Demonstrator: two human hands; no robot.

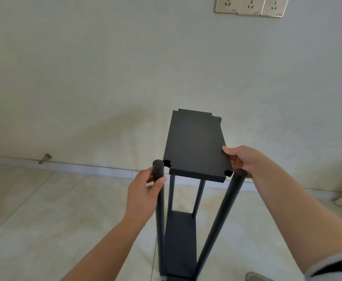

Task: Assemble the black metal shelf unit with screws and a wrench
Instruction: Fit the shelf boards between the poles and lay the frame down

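Shelf unit (186, 199), black metal and partly built, stands upright on the tiled floor (44, 209) at the 6 o'clock part of the head view, close to the wall (105, 78). The left hand (145, 191) curls around the near left post (159, 199) just below its top, apparently steadying it. The right hand (241, 161) pinches the 3 o'clock edge of the top shelf panel (194, 145), thumb on top, apparently to line it up. The near right post (224, 216) leans outward, its top just beside the panel's corner notch (228, 173), not seated. Two far posts run down to the lower shelf (180, 240). No screws or wrench are visible. Three wall sockets (251, 5) sit at 1 o'clock.
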